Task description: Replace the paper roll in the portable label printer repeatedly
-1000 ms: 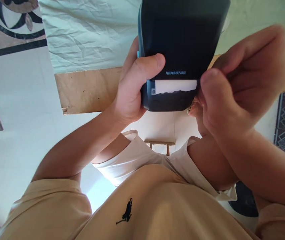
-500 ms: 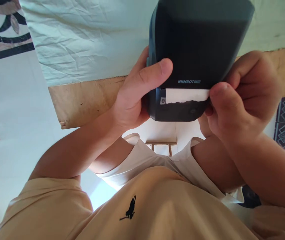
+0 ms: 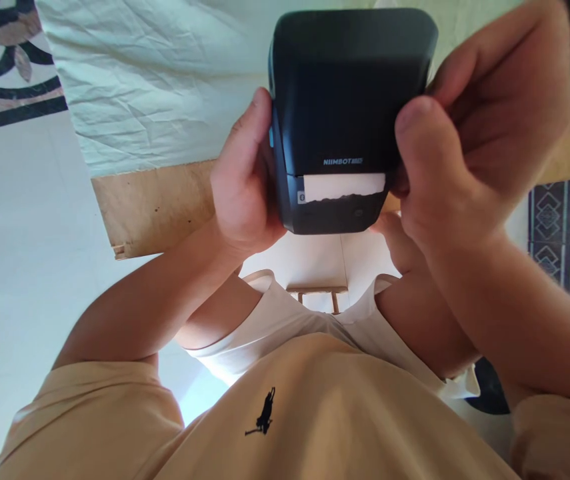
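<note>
A dark label printer (image 3: 349, 100) marked NIIMBOT is held up in front of me, above my chest. A white strip of label paper (image 3: 345, 187) shows in its slot near the lower end. My left hand (image 3: 242, 187) grips the printer's left side, thumb along the edge. My right hand (image 3: 457, 147) clasps the right side, its thumb pressed at the right end of the paper slot.
Behind the printer lies a wooden table edge (image 3: 155, 207) covered with a crumpled pale cloth (image 3: 165, 73). A patterned floor (image 3: 5, 67) shows at the upper left and dark patterned tiles (image 3: 549, 227) at the right. My beige shirt (image 3: 289, 413) fills the bottom.
The printer has shifted left and a little lower in view. My left thumb slid off the printer's front onto its side. My right thumb rose to the slot's right end.
</note>
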A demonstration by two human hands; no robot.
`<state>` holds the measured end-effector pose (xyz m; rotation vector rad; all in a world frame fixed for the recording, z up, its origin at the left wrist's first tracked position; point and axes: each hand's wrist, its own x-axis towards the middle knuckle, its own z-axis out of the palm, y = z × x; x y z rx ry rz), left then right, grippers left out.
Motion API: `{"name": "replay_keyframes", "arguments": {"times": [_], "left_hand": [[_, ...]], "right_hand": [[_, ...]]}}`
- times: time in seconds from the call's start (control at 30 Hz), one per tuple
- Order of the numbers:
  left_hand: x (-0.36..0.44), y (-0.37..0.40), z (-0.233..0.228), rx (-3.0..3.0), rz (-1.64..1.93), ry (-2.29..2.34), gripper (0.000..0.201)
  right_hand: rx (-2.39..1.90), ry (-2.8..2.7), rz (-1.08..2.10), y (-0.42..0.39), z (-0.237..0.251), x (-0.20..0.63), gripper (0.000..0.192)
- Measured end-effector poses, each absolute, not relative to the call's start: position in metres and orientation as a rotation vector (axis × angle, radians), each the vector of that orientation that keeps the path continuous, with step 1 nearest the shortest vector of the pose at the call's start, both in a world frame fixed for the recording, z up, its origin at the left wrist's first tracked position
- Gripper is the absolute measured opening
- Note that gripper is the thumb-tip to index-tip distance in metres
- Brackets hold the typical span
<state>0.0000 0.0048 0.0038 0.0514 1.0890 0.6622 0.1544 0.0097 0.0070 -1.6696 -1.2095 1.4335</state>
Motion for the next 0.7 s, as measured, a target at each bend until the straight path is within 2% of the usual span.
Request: {"name": "replay_keyframes", "arguments": {"times": [0.13, 0.37, 0.53, 0.7], "left_hand": [[0.001, 0.003, 0.007, -0.042, 0.686, 1.022, 0.054], [0.0, 0.004, 0.007, -0.048, 0.646, 1.174, 0.045], [0.001, 0.003, 0.005, -0.03, 0.635, 1.192, 0.05], [-0.004, -0.001, -0.002, -0.006, 0.635, 1.228, 0.04]], "right_hand": [[-1.608, -1.142, 1.486, -0.011, 0.0, 0.153, 0.019], [-1.55, -0.929, 1.671, -0.024, -0.005, 0.158, 0.028], [-1.506, -0.871, 1.715, -0.026, -0.007, 0.159, 0.032], [-1.451, -0.9, 1.701, -0.025, -0.006, 0.157, 0.034]]}}
